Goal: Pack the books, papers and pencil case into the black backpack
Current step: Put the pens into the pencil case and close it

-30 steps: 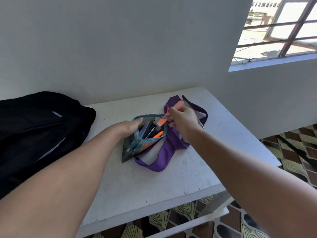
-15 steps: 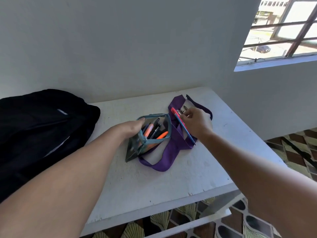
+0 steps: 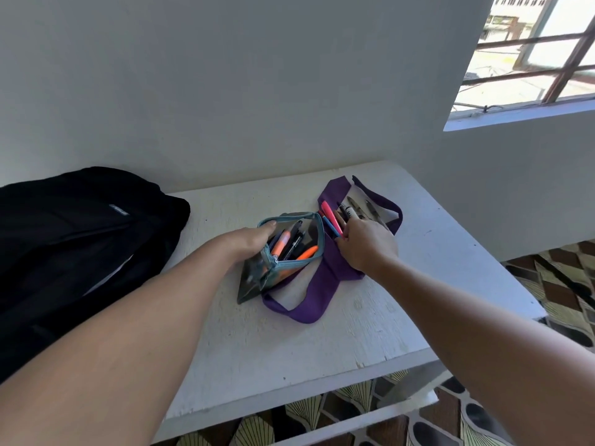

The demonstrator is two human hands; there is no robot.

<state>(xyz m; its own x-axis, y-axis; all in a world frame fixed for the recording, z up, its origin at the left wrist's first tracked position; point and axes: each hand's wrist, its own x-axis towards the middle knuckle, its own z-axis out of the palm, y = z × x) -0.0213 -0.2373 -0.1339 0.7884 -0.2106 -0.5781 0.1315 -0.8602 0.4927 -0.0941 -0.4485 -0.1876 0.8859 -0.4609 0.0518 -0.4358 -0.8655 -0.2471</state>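
Observation:
The teal-rimmed pencil case (image 3: 257, 278) lies unzipped in the middle of the white table (image 3: 289, 355), with orange and black pens standing inside it. My left hand (image 3: 252, 241) grips its left rim and holds the mouth wide. My right hand (image 3: 367, 244) rests just right of the case, fingers closed around a pink and a blue pen (image 3: 330, 217); black markers (image 3: 346, 210) lie by its fingertips. The black backpack (image 3: 80, 239) lies at the table's left end, a white edge showing in its opening. No books are visible.
A purple tote bag (image 3: 317, 294) with white panels lies under the case and pens, its strap looping toward me. The wall runs right behind the table. A barred window (image 3: 531, 59) is at upper right. Patterned floor tiles (image 3: 560, 284) show past the table's right and front edges.
My right hand dropped an orange highlighter into the case, moved right to the tote and closed on a pink and a blue pen. My left hand kept holding the case open.

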